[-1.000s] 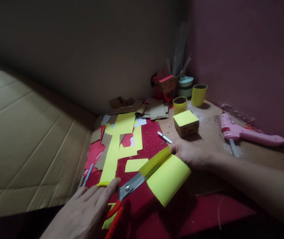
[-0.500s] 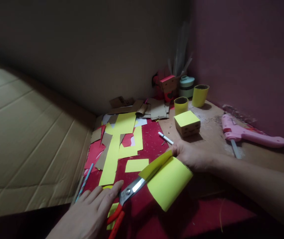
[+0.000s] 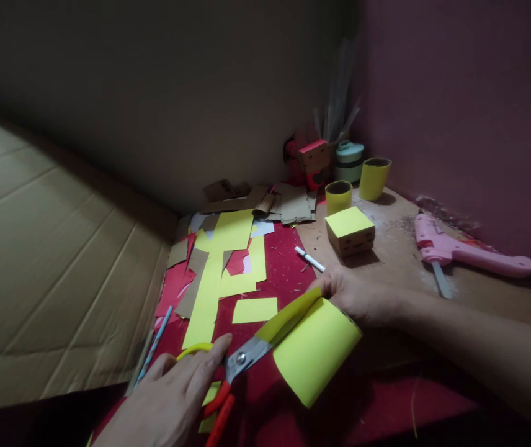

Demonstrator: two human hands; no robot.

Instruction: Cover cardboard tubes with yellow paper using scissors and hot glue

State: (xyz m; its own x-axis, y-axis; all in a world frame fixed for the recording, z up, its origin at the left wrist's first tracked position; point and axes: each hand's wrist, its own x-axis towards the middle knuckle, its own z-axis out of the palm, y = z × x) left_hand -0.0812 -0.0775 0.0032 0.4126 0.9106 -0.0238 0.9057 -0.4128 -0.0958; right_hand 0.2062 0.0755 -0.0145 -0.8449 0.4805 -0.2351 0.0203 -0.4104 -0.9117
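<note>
My left hand (image 3: 167,388) is closed around the scissors (image 3: 241,358), whose red handles show below my thumb and fingers. The blades point up and to the right, meeting the flap of yellow paper (image 3: 288,316) that sticks out along the side of a yellow paper-covered tube (image 3: 319,354). My right hand (image 3: 347,292) grips the far end of this tube, pinching the end of the flap. The blade tips are hidden by the paper. Beyond my right hand lie a white pen (image 3: 310,259) and a small cardboard box (image 3: 350,232) with a yellow top.
Yellow, red and brown scraps (image 3: 235,230) cover the table's left part. Two yellow tubes (image 3: 375,179) stand at the back near a mint-coloured pot (image 3: 349,162). A pink glue gun (image 3: 474,251) lies right. A cardboard panel (image 3: 61,261) rises at left.
The scissors and my left hand have shifted slightly, with more of the yellow loop by my fingers showing. The tube has dipped a little at its near end.
</note>
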